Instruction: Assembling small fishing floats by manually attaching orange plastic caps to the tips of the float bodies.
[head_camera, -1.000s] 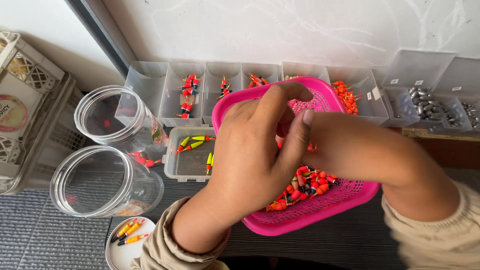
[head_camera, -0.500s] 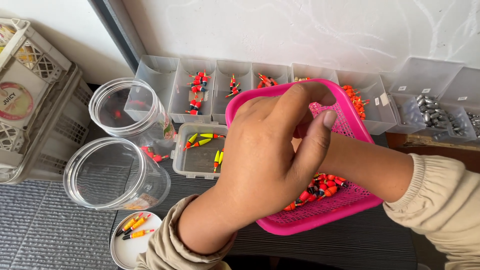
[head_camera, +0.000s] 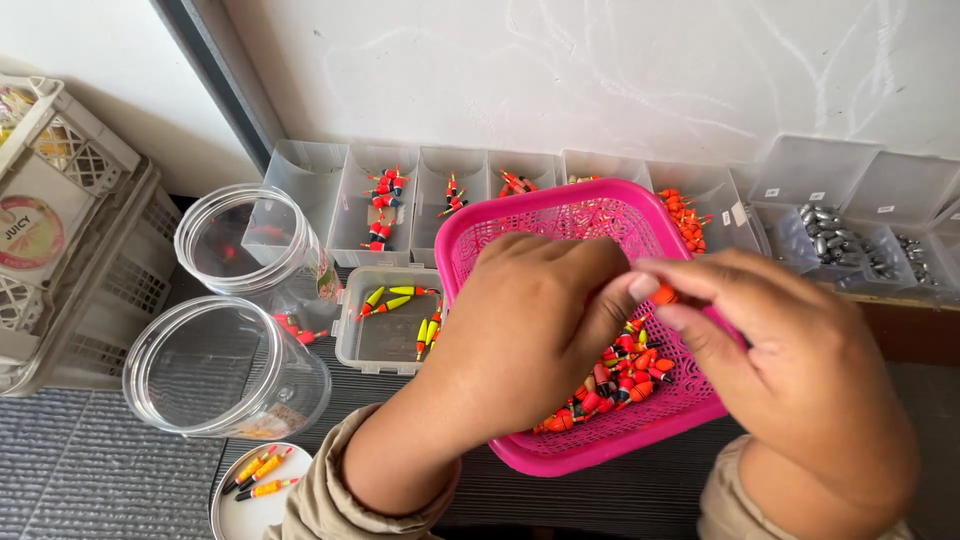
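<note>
While the fingers (head_camera: 650, 290) of both hands meet over the pink basket (head_camera: 600, 215), a small orange float (head_camera: 664, 295) sits pinched right between them. The right hand (head_camera: 800, 370) has thumb and forefinger pressed together on that float, and the left hand (head_camera: 530, 330) brings its thumb tip in against the same spot, its other fingers curled under, so I cannot tell whether they hold anything more. Just below the fingers, inside the basket, lies a heap of red and orange floats (head_camera: 620, 385), piled toward the near corner. The basket rests tilted on the dark ribbed counter (head_camera: 600, 500). Just left of it sits a small clear box (head_camera: 385, 335) with a few yellow-green floats (head_camera: 385, 298) in it. Further left, two big clear jars (head_camera: 225, 365) lie on their sides, mouths up to the camera. Down at the near edge, a round white lid (head_camera: 250, 500) carries a few yellow-and-orange floats. Along the wall runs a row of clear bins (head_camera: 400, 185), some holding red floats, and those at the far right holding grey metal sinkers (head_camera: 830, 235). At far left, white plastic crates (head_camera: 60, 200) stand stacked.
</note>
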